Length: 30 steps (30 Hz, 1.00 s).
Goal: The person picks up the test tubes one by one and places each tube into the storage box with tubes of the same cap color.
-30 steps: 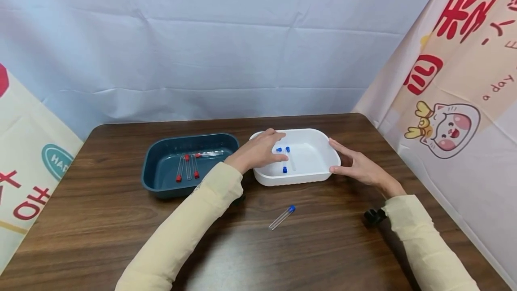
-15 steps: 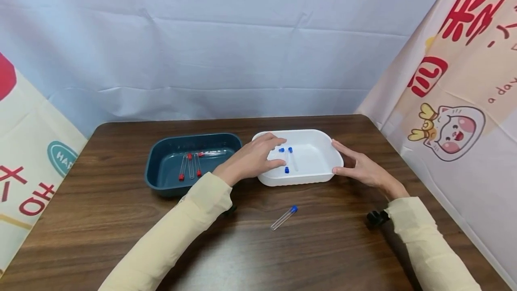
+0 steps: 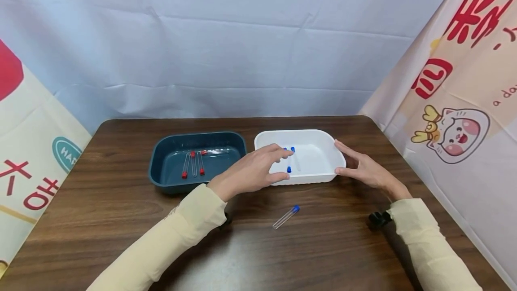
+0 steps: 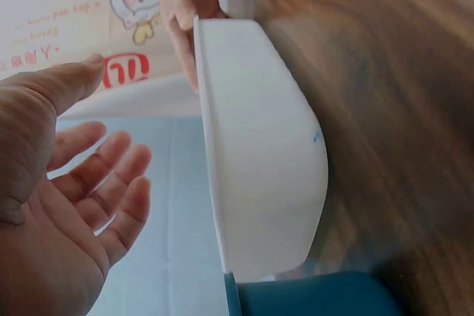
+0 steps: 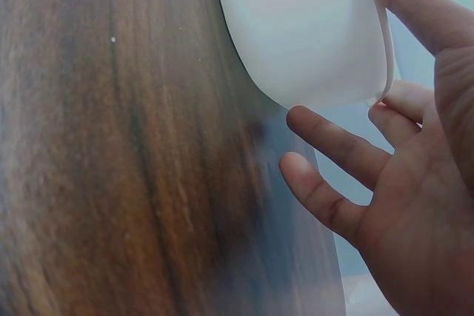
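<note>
In the head view, a white plastic basin (image 3: 319, 160) holds a few clear test tubes with blue caps (image 3: 289, 169), partly hidden by my left hand (image 3: 255, 169). That hand hovers at the basin's left side, fingers extended and thumb apart, with nothing in it; the left wrist view shows a gap between it and the basin. My right hand (image 3: 365, 170) spreads its thumb and fingers along the basin's right end, touching the rim. On the table in front lies one blue-capped test tube (image 3: 286, 217).
Left of the white basin stands a dark teal basin (image 3: 161, 160) with several red-capped test tubes (image 3: 194, 166) in it. Both basins rest on a brown wooden table (image 3: 121, 219). A pale cloth (image 3: 258, 48) hangs behind the table.
My left hand has drawn back left and toward me from over the white basin. The right hand stays at the basin's right end. The head view has shifted slightly.
</note>
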Motion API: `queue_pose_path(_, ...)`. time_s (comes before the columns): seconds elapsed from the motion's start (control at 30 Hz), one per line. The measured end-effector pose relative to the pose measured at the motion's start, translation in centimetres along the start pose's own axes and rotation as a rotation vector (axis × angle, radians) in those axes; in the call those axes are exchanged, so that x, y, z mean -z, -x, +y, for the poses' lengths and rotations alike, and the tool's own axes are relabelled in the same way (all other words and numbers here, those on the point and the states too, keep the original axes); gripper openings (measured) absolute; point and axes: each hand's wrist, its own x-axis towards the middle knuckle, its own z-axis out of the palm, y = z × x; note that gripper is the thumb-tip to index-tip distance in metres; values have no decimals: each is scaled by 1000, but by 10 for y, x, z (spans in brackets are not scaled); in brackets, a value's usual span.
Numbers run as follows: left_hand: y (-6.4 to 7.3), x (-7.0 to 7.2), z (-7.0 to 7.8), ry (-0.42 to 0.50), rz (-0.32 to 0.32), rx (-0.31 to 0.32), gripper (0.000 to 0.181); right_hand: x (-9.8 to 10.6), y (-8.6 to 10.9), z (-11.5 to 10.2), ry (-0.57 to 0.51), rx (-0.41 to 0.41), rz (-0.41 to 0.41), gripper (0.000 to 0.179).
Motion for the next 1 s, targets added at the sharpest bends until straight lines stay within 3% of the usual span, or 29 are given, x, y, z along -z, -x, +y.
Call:
queue_pose_path(0.47, 29, -16, 7, 31, -63, -56, 55, 0, -2, 0, 19, 10, 2, 86)
queue_pose_path(1.0, 36, -48, 10, 5, -175, -34, 41, 2, 0, 2, 10, 10, -2, 86)
